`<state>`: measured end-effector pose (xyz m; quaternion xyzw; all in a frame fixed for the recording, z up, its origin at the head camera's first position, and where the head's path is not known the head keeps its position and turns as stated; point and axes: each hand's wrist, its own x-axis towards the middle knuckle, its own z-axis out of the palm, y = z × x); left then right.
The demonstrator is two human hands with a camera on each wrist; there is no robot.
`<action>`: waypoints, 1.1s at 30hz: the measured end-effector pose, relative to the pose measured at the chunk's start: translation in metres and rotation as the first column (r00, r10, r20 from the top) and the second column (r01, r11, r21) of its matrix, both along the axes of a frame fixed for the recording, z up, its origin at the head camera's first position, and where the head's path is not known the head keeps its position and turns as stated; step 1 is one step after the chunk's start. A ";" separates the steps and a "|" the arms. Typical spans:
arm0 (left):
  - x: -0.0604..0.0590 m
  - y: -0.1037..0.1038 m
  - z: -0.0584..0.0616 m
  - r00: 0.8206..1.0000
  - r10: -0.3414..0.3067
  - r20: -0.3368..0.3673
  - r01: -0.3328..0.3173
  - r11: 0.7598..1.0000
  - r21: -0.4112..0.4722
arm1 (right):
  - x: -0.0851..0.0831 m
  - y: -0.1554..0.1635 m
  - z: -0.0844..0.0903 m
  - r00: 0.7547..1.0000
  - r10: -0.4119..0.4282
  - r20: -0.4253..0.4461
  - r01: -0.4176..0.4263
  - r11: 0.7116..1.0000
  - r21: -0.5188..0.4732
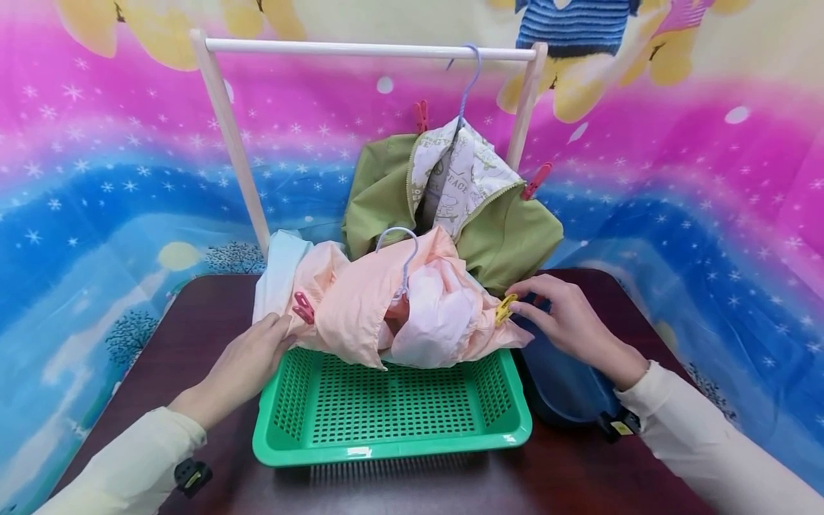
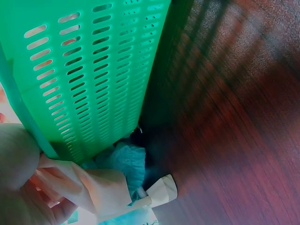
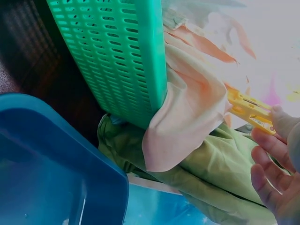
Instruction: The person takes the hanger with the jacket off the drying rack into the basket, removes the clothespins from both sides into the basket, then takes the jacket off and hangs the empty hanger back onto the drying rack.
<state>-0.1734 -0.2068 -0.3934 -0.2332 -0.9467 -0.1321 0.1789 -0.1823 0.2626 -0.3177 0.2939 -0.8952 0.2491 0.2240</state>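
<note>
A peach garment (image 1: 360, 307) on a lilac hanger (image 1: 410, 265) lies across the back of the green basket (image 1: 393, 452). A red clothespin (image 1: 303, 307) sits on its left side. My left hand (image 1: 247, 361) grips the garment's left part just below that clothespin; in the left wrist view the fingers curl into the cloth (image 2: 105, 190). With thumb and fingers, my right hand (image 1: 566, 318) pinches a yellow clothespin (image 3: 251, 111) at the garment's right side. The clothespin's tip is at the peach cloth (image 3: 187, 117).
A green jacket (image 1: 515, 239) with red clothespins (image 1: 536, 181) hangs by its hanger from the rack's white bar (image 1: 360, 48). Right of the basket stands a dark blue bin (image 1: 566, 390). Pale blue cloth (image 1: 277, 268) lies at the back left of the dark table (image 1: 212, 458).
</note>
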 end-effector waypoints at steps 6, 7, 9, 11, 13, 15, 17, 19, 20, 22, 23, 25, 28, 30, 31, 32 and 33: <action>0.001 0.001 0.001 1.000 -0.002 -0.005 0.002 1.000 0.002 | 0.001 0.002 0.003 1.000 0.000 -0.026 0.000 1.000 -0.008; 0.001 0.001 0.001 1.000 -0.002 -0.005 0.002 1.000 0.002 | 0.001 0.003 0.004 1.000 -0.003 -0.023 0.003 1.000 -0.011; 0.001 0.002 0.001 1.000 -0.001 -0.006 0.001 1.000 0.001 | 0.002 0.003 0.005 1.000 -0.016 -0.021 0.016 1.000 -0.015; 0.001 0.002 0.002 1.000 -0.001 -0.005 0.001 1.000 0.001 | 0.003 0.004 0.006 0.999 -0.034 -0.019 0.034 0.999 -0.015; 0.001 0.002 0.002 1.000 -0.001 -0.005 0.001 1.000 0.000 | 0.004 0.005 0.007 0.999 -0.049 -0.013 0.049 0.999 -0.015; 0.001 0.002 0.002 1.000 0.001 -0.004 -0.001 1.000 0.001 | 0.004 0.006 0.008 0.998 -0.062 -0.004 0.062 0.998 -0.010; 0.002 0.001 0.001 1.000 0.001 -0.007 -0.001 1.000 0.001 | 0.004 0.007 0.009 0.997 -0.077 0.009 0.077 0.997 -0.007; 0.002 0.001 0.001 1.000 0.001 -0.011 -0.001 1.000 0.001 | 0.004 0.009 0.010 0.995 -0.094 0.027 0.094 0.996 -0.007; 0.001 0.001 0.001 1.000 0.001 -0.013 -0.001 1.000 0.001 | 0.005 0.010 0.010 0.994 -0.105 0.036 0.105 0.994 -0.006; 0.001 0.001 0.001 1.000 0.001 -0.017 -0.001 1.000 0.001 | 0.005 0.013 0.011 0.991 -0.124 0.054 0.125 0.992 -0.011; 0.001 0.001 0.001 1.000 0.001 -0.018 -0.001 1.000 0.001 | 0.005 0.014 0.011 0.989 -0.131 0.064 0.132 0.991 -0.012; 0.001 0.001 0.001 1.000 0.002 -0.017 -0.002 1.000 0.003 | 0.005 0.017 0.012 0.988 -0.137 0.077 0.138 0.990 -0.014; 0.001 0.001 0.001 1.000 0.002 -0.013 -0.002 1.000 0.002 | 0.005 0.021 0.012 0.986 -0.133 0.095 0.136 0.990 -0.022; 0.001 0.001 0.001 1.000 0.003 -0.008 -0.003 1.000 -0.001 | 0.005 0.023 0.013 0.986 -0.129 0.106 0.132 0.991 -0.024; 0.001 0.001 0.001 1.000 0.004 -0.005 -0.004 1.000 -0.002 | 0.005 0.025 0.013 0.985 -0.126 0.115 0.130 0.991 -0.025; 0.001 0.001 0.001 1.000 0.005 -0.003 -0.005 1.000 -0.004 | 0.005 0.026 0.013 0.985 -0.124 0.122 0.128 0.991 -0.025; 0.001 0.001 0.002 1.000 0.005 -0.001 -0.005 1.000 -0.006 | 0.004 0.027 0.013 0.984 -0.121 0.131 0.125 0.992 -0.025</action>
